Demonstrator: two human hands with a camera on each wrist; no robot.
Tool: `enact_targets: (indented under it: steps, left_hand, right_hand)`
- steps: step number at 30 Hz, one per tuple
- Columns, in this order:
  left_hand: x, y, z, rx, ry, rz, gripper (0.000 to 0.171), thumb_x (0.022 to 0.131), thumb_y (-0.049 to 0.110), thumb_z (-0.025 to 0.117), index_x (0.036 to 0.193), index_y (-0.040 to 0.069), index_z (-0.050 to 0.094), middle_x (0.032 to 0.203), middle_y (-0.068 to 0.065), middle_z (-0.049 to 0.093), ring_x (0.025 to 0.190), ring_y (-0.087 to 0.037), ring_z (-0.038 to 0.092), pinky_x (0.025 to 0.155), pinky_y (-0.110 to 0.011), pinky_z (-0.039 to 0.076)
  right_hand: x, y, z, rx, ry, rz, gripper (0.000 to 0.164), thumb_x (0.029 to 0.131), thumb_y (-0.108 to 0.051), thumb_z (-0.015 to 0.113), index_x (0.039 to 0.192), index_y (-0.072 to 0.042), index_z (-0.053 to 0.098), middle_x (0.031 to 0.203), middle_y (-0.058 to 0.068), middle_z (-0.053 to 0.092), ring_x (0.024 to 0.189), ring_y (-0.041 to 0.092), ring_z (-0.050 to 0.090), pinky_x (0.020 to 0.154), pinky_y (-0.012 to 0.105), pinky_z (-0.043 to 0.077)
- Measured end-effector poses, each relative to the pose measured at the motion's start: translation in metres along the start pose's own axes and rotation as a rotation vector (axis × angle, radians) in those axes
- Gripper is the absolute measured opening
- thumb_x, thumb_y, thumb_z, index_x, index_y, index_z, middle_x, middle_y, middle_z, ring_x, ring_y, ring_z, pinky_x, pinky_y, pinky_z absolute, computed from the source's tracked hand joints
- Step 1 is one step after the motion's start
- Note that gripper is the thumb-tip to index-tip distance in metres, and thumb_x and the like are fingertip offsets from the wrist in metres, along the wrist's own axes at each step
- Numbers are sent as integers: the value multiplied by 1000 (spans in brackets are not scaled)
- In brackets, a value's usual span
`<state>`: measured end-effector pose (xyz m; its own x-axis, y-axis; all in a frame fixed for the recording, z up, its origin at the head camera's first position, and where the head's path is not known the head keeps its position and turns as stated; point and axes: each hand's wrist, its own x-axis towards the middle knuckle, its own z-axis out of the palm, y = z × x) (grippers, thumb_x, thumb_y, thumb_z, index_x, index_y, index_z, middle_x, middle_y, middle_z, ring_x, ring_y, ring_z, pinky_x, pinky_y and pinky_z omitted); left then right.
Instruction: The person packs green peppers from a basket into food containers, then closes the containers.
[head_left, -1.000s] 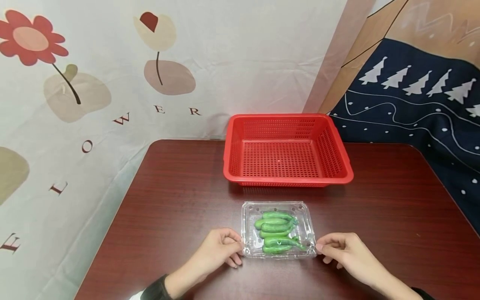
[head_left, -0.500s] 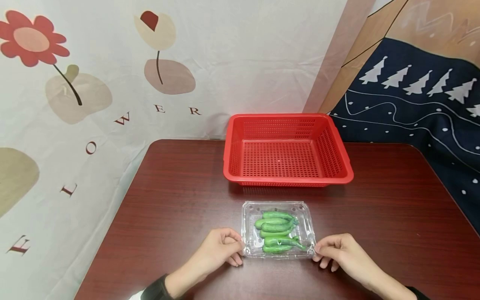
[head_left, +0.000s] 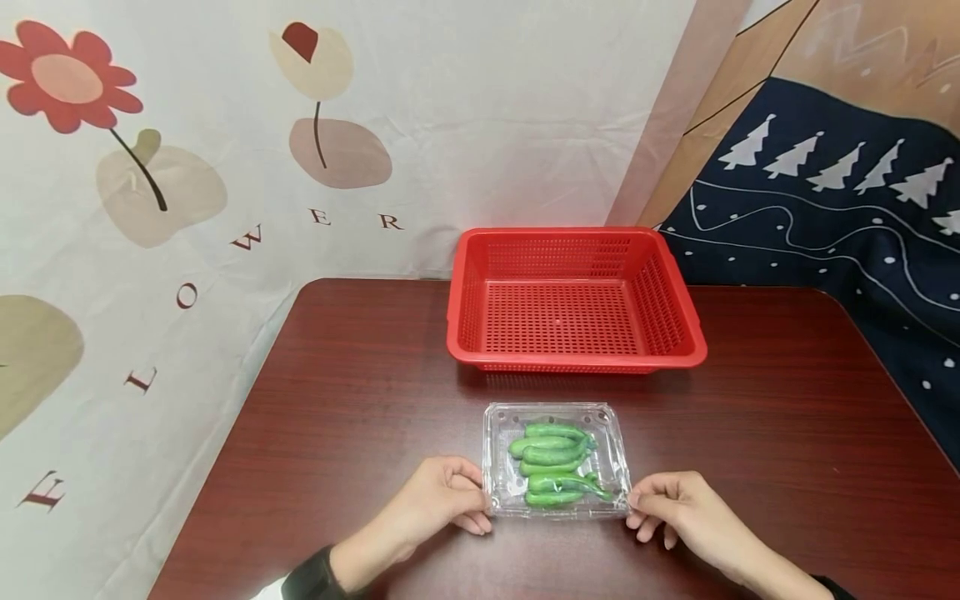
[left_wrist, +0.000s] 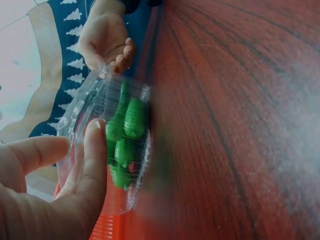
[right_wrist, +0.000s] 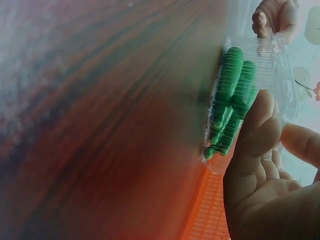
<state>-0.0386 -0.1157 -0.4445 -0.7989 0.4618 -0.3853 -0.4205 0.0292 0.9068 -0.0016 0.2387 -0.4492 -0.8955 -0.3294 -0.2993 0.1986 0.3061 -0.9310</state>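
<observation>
A clear plastic clamshell box, its lid down, lies on the table in the head view. Inside it are several small green cucumbers, grouped toward the middle. My left hand pinches the box's near left corner between thumb and fingers. At the near right corner, my right hand pinches the rim the same way. In the left wrist view the thumb and a finger stand on either side of the lid edge. The fingertips under the rim are partly hidden in the head view.
A red perforated plastic basket stands behind the box, with nothing in it. Both rest on a dark red wood-grain table. Printed cloths hang behind the table's far edge.
My right hand has shifted slightly left and closer against the box's corner. My left hand has barely moved, and the box and basket stay where they were.
</observation>
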Motion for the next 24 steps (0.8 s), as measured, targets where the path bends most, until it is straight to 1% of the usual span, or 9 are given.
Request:
enact_targets:
  steps: [5, 9, 12, 19, 24]
  left_hand:
    - [1, 0, 2, -32, -6, -14, 24, 83, -6, 69, 104, -14, 61, 86, -29, 73, 65, -20, 74, 66, -33, 66]
    - [2, 0, 2, -43, -2, -18, 24, 83, -6, 68, 105, -14, 61, 85, -27, 74, 65, -20, 74, 66, -34, 66]
    - [3, -1, 2, -44, 0, -18, 23, 84, -7, 67, 105, -14, 60, 84, -26, 74, 65, -21, 74, 66, -34, 66]
    - [3, -2, 2, -47, 5, -21, 24, 83, -8, 67, 104, -14, 60, 83, -26, 73, 64, -21, 74, 66, -34, 66]
    - [3, -2, 2, -53, 1, -15, 25, 83, -9, 68, 105, -15, 59, 83, -26, 73, 65, -21, 74, 66, -34, 66]
  right_hand:
    - [0, 1, 1, 14, -15, -17, 20, 103, -4, 54, 99, 9, 70, 82, 5, 74, 67, 12, 70, 50, 26, 54]
    - [0, 0, 1, 21, -21, -2, 20, 103, -4, 55, 98, 9, 69, 81, 5, 73, 67, 12, 70, 49, 25, 53]
    - [0, 0, 1, 22, -26, 2, 20, 103, -4, 55, 98, 9, 69, 81, 4, 73, 66, 12, 70, 49, 25, 53]
    - [0, 3, 0, 27, -41, -27, 21, 103, -3, 53, 99, 11, 68, 82, 4, 73, 66, 11, 69, 48, 25, 52]
    - [0, 2, 0, 34, -38, -18, 21, 103, -3, 53, 100, 12, 68, 81, 3, 73, 65, 10, 68, 48, 25, 52]
